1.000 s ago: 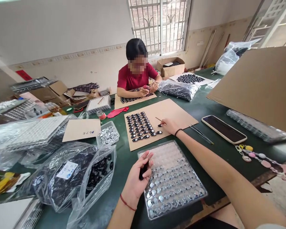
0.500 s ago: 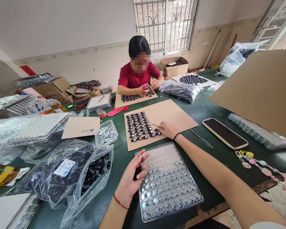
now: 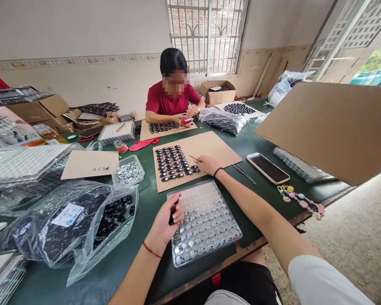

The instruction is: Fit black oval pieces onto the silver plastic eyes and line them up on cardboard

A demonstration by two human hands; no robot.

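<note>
Curled at the left edge of a clear plastic tray, my left hand is closed around shiny black oval pieces, partly hidden by the fingers. The tray bears rows of small round, pale shiny parts. My right hand rests on the brown cardboard sheet and pinches a thin wooden stick, which points left. Beside its fingertips, black oval pieces with pale centres lie in rows on the cardboard's left part.
An opened plastic bag of black pieces and a tub of silvery parts stand left. Tweezers and a phone lie right, near a raised cardboard panel. Across the table, a co-worker handles a red object.
The view has swung to the right, so things appear further left. My left fingers have curled in more over the black pieces. My right hand stays at the cardboard with the stick.
</note>
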